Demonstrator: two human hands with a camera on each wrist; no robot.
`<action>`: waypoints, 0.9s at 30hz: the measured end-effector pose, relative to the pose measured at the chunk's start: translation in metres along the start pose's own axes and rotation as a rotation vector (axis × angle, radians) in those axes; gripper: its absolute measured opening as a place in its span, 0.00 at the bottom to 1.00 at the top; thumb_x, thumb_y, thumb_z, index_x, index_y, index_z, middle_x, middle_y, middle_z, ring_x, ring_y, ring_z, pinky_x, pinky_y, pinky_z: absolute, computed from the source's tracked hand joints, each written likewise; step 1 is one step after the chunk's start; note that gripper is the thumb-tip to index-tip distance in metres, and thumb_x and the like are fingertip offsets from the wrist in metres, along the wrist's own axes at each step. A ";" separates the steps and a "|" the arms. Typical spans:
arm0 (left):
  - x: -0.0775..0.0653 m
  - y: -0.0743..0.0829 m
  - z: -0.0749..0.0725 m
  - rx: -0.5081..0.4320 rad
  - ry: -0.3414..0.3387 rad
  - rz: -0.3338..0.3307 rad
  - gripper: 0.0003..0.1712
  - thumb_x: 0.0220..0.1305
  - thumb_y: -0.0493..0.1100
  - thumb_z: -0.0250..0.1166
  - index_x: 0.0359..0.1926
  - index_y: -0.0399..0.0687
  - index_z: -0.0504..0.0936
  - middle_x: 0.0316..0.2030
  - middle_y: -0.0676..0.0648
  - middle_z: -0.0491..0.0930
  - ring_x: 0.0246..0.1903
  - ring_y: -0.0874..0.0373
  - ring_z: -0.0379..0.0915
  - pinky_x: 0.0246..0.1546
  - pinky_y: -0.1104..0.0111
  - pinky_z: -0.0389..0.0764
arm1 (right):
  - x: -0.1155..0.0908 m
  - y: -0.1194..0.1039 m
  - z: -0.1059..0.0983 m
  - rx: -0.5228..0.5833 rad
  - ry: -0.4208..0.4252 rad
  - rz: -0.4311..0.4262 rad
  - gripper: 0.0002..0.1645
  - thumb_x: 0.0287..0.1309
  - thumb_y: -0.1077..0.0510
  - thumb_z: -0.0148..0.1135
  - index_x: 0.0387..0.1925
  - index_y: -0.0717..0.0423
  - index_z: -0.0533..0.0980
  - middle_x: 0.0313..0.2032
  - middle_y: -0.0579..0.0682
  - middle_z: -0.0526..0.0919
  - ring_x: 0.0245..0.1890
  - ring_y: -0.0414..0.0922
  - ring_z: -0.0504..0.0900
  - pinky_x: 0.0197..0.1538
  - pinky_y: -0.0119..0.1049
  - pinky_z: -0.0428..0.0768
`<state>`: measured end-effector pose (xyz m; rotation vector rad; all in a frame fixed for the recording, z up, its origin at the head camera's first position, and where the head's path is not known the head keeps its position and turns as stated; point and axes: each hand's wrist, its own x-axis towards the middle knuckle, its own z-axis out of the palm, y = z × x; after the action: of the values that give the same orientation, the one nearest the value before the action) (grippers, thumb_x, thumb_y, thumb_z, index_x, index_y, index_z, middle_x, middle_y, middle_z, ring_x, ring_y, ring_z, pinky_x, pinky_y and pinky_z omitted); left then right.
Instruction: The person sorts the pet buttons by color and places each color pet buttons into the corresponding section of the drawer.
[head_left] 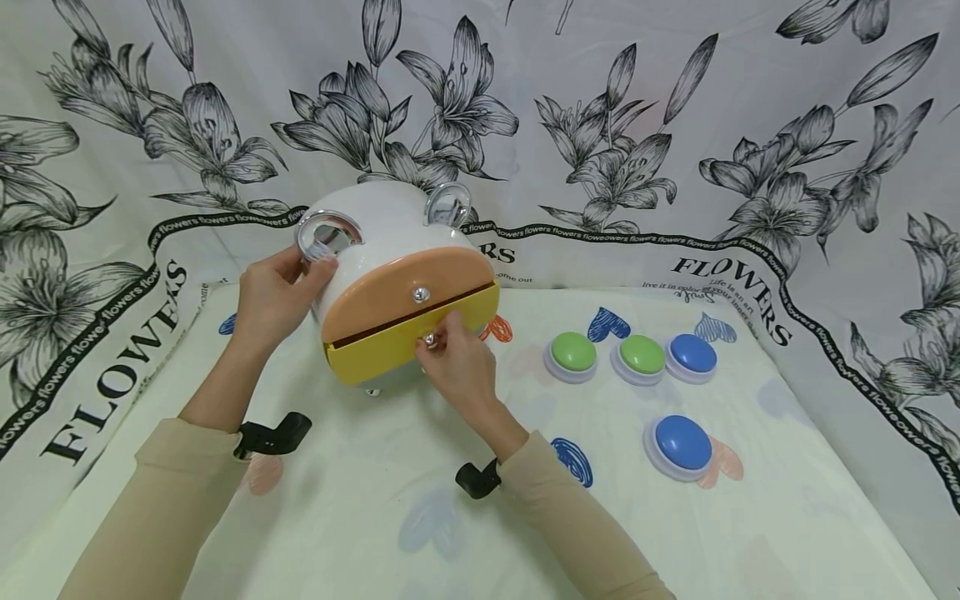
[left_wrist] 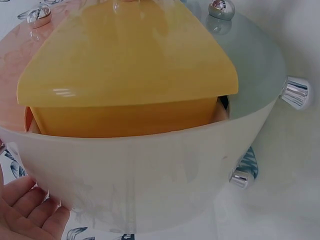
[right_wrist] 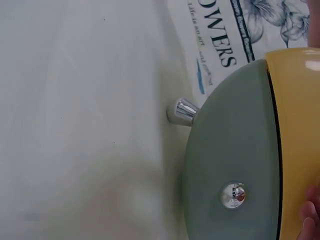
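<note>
A white rounded drawer box [head_left: 382, 208] with two silver rings on top stands tilted in the head view. Its orange top drawer [head_left: 405, 287] is closed, while the yellow middle drawer [head_left: 375, 350] sticks out a little, its inner side showing in the left wrist view. My right hand [head_left: 461, 362] pinches the yellow drawer's silver knob [head_left: 430, 339]. Against the box's left side, below the left silver ring [head_left: 328, 237], rests my left hand [head_left: 273, 296]; its fingers lie fairly straight along the white shell [left_wrist: 130, 185]. The grey-green bottom drawer [right_wrist: 232, 145] has a silver knob [right_wrist: 233, 195].
Right of the box are two green push buttons [head_left: 573, 352] [head_left: 642, 355] and a blue push button [head_left: 692, 354]. Another blue button [head_left: 683, 442] lies nearer. A heart-print cloth [head_left: 360, 517] covers the table; a flower-print curtain [head_left: 525, 183] hangs behind.
</note>
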<state>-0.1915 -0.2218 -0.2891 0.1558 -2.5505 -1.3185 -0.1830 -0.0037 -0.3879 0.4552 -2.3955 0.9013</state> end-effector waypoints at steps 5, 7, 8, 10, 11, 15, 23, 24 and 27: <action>0.000 0.001 0.000 0.001 -0.006 -0.007 0.38 0.59 0.65 0.54 0.63 0.47 0.68 0.61 0.43 0.69 0.63 0.48 0.60 0.55 0.54 0.71 | -0.003 -0.001 -0.006 -0.014 -0.009 0.002 0.14 0.48 0.52 0.64 0.28 0.51 0.67 0.21 0.42 0.79 0.19 0.35 0.76 0.15 0.22 0.63; 0.000 0.002 0.000 0.003 -0.009 -0.015 0.38 0.59 0.65 0.54 0.64 0.48 0.67 0.61 0.43 0.68 0.63 0.48 0.60 0.55 0.54 0.71 | -0.005 -0.002 -0.008 -0.022 -0.012 0.000 0.15 0.48 0.51 0.64 0.28 0.51 0.67 0.21 0.41 0.79 0.18 0.36 0.76 0.15 0.22 0.63; 0.000 0.002 -0.001 0.003 -0.011 -0.019 0.38 0.59 0.65 0.54 0.64 0.48 0.67 0.61 0.43 0.68 0.63 0.48 0.60 0.55 0.53 0.71 | -0.006 -0.002 -0.009 -0.021 -0.014 0.000 0.15 0.48 0.51 0.64 0.28 0.51 0.67 0.21 0.41 0.79 0.18 0.36 0.76 0.15 0.22 0.63; 0.000 0.002 -0.001 0.001 -0.013 -0.022 0.38 0.59 0.65 0.53 0.64 0.48 0.67 0.61 0.43 0.68 0.63 0.48 0.60 0.55 0.53 0.71 | -0.009 -0.002 -0.011 -0.020 -0.017 0.002 0.15 0.48 0.51 0.64 0.28 0.51 0.67 0.20 0.41 0.79 0.17 0.35 0.75 0.15 0.22 0.63; 0.000 0.002 -0.001 -0.001 -0.015 -0.023 0.38 0.59 0.65 0.53 0.64 0.48 0.67 0.61 0.43 0.68 0.63 0.48 0.60 0.55 0.53 0.71 | -0.010 -0.002 -0.012 -0.017 -0.016 0.003 0.15 0.48 0.51 0.65 0.28 0.51 0.67 0.20 0.41 0.79 0.17 0.35 0.75 0.15 0.22 0.63; 0.000 0.002 -0.002 -0.003 -0.016 -0.018 0.38 0.59 0.65 0.53 0.64 0.48 0.67 0.61 0.43 0.68 0.63 0.48 0.60 0.54 0.53 0.71 | -0.014 -0.003 -0.016 -0.012 -0.014 0.002 0.15 0.47 0.51 0.65 0.28 0.51 0.67 0.20 0.41 0.79 0.18 0.35 0.75 0.16 0.22 0.63; 0.000 0.002 -0.001 -0.005 -0.018 -0.023 0.39 0.59 0.66 0.53 0.64 0.48 0.67 0.61 0.43 0.68 0.63 0.48 0.60 0.54 0.54 0.72 | -0.022 -0.002 -0.024 -0.003 -0.021 0.008 0.14 0.47 0.51 0.65 0.28 0.51 0.68 0.20 0.41 0.78 0.18 0.35 0.75 0.17 0.21 0.64; 0.000 0.002 -0.001 -0.005 -0.017 -0.023 0.39 0.59 0.66 0.54 0.64 0.48 0.67 0.61 0.43 0.68 0.63 0.48 0.61 0.54 0.54 0.72 | -0.022 -0.002 -0.026 0.000 -0.022 0.008 0.14 0.47 0.52 0.65 0.28 0.51 0.68 0.19 0.41 0.77 0.18 0.35 0.74 0.17 0.21 0.64; 0.000 0.002 -0.001 -0.006 -0.014 -0.017 0.38 0.59 0.65 0.54 0.64 0.48 0.68 0.61 0.43 0.69 0.63 0.48 0.61 0.53 0.54 0.73 | -0.025 -0.002 -0.029 0.000 -0.018 0.005 0.15 0.46 0.51 0.66 0.28 0.51 0.68 0.19 0.41 0.77 0.18 0.35 0.74 0.17 0.21 0.64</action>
<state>-0.1911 -0.2212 -0.2872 0.1681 -2.5617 -1.3379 -0.1513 0.0180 -0.3832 0.4598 -2.4140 0.9025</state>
